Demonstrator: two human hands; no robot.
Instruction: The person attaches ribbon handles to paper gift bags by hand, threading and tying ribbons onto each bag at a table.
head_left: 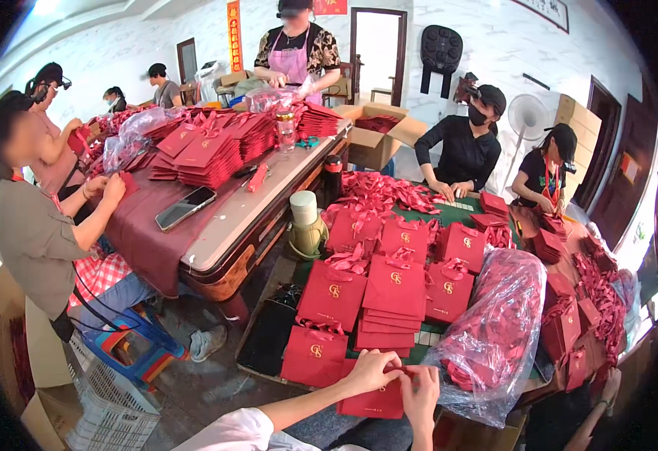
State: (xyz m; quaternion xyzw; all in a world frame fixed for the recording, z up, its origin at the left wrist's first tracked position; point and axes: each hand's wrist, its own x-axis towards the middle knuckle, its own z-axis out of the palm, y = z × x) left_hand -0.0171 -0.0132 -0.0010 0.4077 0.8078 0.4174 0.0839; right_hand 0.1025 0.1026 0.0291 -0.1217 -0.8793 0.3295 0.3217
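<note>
Low in the picture, at the near edge of the green-topped table, I have a red paper gift bag (370,407) with gold printing on its front. Its upper edge is between the bent fingers of my left hand (372,371), which partly cover it. At its upper right corner is my right hand (420,391), its fingers closed at the bag's top and close to the left fingertips. Whatever ribbon the fingertips pinch is hidden. Just beyond my hands lie a single red bag (314,356) and a stack of red bags (394,289) with ribbon handles.
A clear plastic sack of red ribbon bags (494,323) lies right of my hands. Loose red ribbons (378,192) heap farther back. A green-and-white flask (306,225) stands left. Several people work around; another person's hand (611,389) shows at far right. A crate (115,406) sits lower left.
</note>
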